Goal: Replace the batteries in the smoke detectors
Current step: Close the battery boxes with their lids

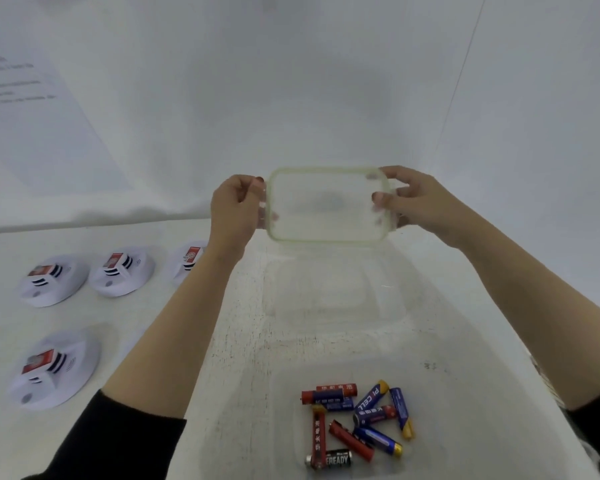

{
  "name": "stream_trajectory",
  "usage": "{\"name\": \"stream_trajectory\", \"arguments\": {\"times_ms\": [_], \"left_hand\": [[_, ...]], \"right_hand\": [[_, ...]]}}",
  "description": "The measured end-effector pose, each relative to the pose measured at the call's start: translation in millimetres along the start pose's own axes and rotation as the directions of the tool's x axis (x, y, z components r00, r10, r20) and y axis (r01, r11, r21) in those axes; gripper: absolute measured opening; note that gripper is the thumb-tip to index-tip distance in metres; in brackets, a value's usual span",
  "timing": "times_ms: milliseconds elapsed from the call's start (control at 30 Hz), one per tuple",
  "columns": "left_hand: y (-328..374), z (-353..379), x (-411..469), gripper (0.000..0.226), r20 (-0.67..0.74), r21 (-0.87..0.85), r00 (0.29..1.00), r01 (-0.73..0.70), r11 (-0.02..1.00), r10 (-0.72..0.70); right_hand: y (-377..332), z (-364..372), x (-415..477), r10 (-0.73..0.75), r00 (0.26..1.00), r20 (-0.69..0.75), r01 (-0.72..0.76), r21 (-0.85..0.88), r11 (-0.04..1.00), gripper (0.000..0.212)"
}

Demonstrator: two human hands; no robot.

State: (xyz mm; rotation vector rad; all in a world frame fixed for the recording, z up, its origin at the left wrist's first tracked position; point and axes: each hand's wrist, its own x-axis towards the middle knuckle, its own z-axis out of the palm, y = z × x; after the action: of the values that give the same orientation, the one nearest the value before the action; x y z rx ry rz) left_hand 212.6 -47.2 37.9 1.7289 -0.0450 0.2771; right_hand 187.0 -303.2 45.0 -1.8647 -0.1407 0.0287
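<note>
One lid (329,206), long axis left-right, held: left hand (234,209), right hand (420,206).

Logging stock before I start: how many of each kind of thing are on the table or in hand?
White round smoke detectors in view: 4
Loose cylindrical batteries: 10
Clear plastic boxes: 2
Green-rimmed clear lid: 1
Total: 17

white round smoke detector (185,262): half hidden behind left forearm (174,323) | white printed sheet (21,98): text blurred, cut by left edge
</note>
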Motion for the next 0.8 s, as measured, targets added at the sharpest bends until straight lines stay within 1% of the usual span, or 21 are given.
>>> {"name": "stream_trajectory", "arguments": {"times_ms": [100,167,233,267,300,400,533,600,700,800], "left_hand": [[-1,-5,-13,0.022,0.052,0.07,0.991,0.122,0.99,-0.126],[-2,-13,-20,0.019,0.093,0.128,0.972,0.203,0.971,-0.215],[1,-22,-29,0.008,0.177,0.171,0.936,0.274,0.947,-0.303],[3,-26,-35,0.007,0.218,0.188,0.916,0.3,0.935,-0.338],[4,-29,-42,0.012,0.244,0.207,0.899,0.319,0.925,-0.364],[4,-33,-59,0.018,0.266,0.262,0.876,0.336,0.905,-0.402],[-7,-33,-72,0.018,0.261,0.333,0.859,0.348,0.876,-0.441],[-12,-32,-74,0.019,0.246,0.34,0.861,0.353,0.872,-0.445],[-16,-30,-75,0.018,0.236,0.326,0.856,0.376,0.867,-0.46],[-16,-28,-76,0.016,0.23,0.283,0.846,0.415,0.865,-0.481]], "right_hand": [[10,0,-11,0.09,0.995,-0.034,-0.091,-0.026,0.996,0.038],[15,1,-19,0.151,0.987,-0.052,-0.155,-0.073,0.985,0.042],[19,3,-29,0.212,0.977,-0.04,-0.215,-0.122,0.969,0.045],[21,5,-34,0.238,0.971,-0.029,-0.24,-0.151,0.959,0.046],[23,8,-39,0.261,0.965,-0.019,-0.26,-0.183,0.948,0.046],[26,16,-53,0.292,0.956,-0.006,-0.284,-0.256,0.924,0.044],[26,23,-65,0.244,0.969,-0.032,-0.24,-0.34,0.909,0.032],[27,24,-67,0.216,0.975,-0.056,-0.221,-0.359,0.907,0.031],[29,27,-67,0.211,0.974,-0.083,-0.226,-0.332,0.916,0.034],[32,30,-67,0.242,0.967,-0.081,-0.254,-0.231,0.939,0.033]]}}
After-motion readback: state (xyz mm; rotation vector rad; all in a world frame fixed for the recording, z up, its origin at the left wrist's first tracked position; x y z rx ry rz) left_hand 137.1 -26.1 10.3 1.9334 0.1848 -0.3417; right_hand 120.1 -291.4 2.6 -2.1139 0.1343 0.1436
